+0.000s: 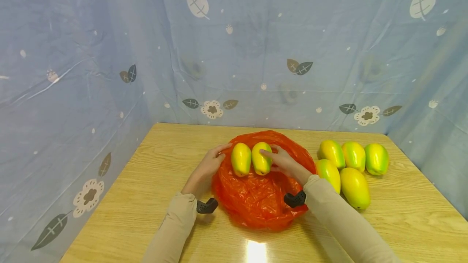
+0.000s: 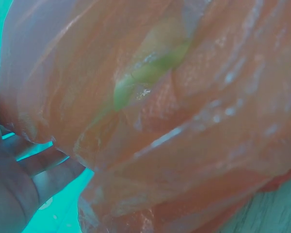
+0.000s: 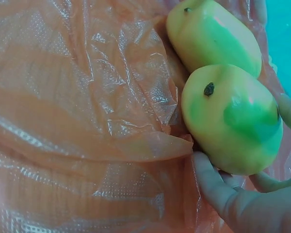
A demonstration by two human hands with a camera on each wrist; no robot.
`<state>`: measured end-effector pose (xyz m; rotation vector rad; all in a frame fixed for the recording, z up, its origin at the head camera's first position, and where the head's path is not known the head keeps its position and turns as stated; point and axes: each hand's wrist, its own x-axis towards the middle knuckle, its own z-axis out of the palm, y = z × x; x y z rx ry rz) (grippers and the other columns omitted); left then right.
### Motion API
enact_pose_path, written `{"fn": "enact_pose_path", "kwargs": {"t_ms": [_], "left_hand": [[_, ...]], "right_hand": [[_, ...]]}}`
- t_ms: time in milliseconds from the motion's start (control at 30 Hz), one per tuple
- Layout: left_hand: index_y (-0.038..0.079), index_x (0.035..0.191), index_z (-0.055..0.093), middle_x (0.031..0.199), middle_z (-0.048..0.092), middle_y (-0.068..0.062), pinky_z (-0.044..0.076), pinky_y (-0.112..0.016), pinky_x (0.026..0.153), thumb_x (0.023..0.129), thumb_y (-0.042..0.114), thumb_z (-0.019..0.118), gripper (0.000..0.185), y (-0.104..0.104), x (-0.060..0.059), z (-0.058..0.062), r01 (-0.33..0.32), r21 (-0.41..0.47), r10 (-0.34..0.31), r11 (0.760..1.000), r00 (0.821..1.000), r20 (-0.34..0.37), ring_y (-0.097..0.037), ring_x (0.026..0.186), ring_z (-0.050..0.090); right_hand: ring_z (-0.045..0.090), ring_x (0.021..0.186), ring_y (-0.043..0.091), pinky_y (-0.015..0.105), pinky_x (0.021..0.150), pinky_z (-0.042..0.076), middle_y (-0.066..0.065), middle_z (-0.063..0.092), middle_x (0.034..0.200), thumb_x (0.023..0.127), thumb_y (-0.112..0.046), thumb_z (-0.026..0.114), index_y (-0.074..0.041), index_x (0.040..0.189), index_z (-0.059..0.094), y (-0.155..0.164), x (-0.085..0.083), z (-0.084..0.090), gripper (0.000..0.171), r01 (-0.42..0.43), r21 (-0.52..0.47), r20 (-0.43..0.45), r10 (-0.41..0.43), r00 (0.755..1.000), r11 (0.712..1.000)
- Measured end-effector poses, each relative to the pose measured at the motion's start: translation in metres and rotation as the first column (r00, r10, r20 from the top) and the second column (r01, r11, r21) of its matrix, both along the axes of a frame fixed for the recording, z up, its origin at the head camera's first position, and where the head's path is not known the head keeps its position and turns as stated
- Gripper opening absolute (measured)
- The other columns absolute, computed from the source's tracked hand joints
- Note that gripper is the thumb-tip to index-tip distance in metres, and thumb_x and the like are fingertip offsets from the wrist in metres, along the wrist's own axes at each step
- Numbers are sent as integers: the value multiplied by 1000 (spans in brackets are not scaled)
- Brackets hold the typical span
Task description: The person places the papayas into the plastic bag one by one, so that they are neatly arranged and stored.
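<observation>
A red plastic bag (image 1: 263,206) lies spread on the table, with two yellow-green mangoes side by side at its upper part. My right hand (image 1: 285,160) grips the right mango (image 1: 261,161), fingers and thumb around its side; in the right wrist view this mango (image 3: 233,121) touches the left mango (image 3: 213,36). At the bag's left rim my left hand (image 1: 209,164) holds the plastic, beside the left mango (image 1: 241,160). The left wrist view shows that hand (image 2: 19,179) at the bag's edge, its fingers partly covered by the film.
Several more mangoes (image 1: 354,188) lie grouped on the wooden table (image 1: 153,182) to the right of the bag, near my right forearm. A blue patterned curtain (image 1: 248,52) borders the table at the back and sides.
</observation>
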<state>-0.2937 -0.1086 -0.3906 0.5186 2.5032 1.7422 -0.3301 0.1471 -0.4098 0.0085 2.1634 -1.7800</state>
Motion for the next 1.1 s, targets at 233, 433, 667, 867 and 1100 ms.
{"fn": "enact_pose_path", "kwargs": {"t_ms": [233, 433, 667, 867, 1100], "left_hand": [[2, 138, 49, 145, 40, -18, 23, -48, 111, 98, -3, 40, 42, 0, -18, -20, -29, 29, 29, 999, 999, 26, -33, 137, 29], [4, 138, 50, 145, 40, -17, 25, -48, 110, 97, -3, 40, 42, -1, -16, -20, -32, 8, 32, 999, 999, 3, -32, 136, 30], [1, 137, 49, 143, 41, -20, 25, -48, 110, 97, -4, 41, 41, -2, -19, -21, -26, 0, 26, 1000, 1000, -18, -34, 135, 31], [0, 137, 50, 143, 42, -20, 27, -47, 109, 96, -5, 40, 42, -2, -19, -21, -29, 13, 29, 999, 1000, -10, -34, 134, 32], [2, 137, 50, 143, 42, -18, 25, -46, 110, 97, -4, 40, 41, -2, -19, -23, -20, 8, 20, 1000, 1000, -19, -32, 135, 32]], "right_hand": [[41, 125, 39, 46, 98, 43, 25, 29, 143, 96, -38, 55, -1, 149, 18, 4, 3, 9, 74, 14, 60, -1, -14, 1000, 998], [39, 124, 39, 46, 98, 43, 22, 29, 145, 99, -41, 47, -1, 148, 21, 12, 8, 18, 68, 17, 37, -17, -17, 1000, 999], [42, 120, 37, 48, 99, 42, 25, 35, 138, 99, -41, 46, -2, 148, 21, 26, 9, 28, 67, 1, -31, -7, -1, 1000, 1000], [35, 126, 43, 49, 100, 40, 30, 29, 141, 101, -37, 43, 2, 149, 14, 39, 12, 36, 68, -12, -55, -25, 10, 1000, 998], [28, 131, 48, 50, 100, 40, 35, 24, 142, 103, -33, 38, 5, 149, 6, 55, 17, 47, 67, -41, -105, -20, 39, 999, 994]]}}
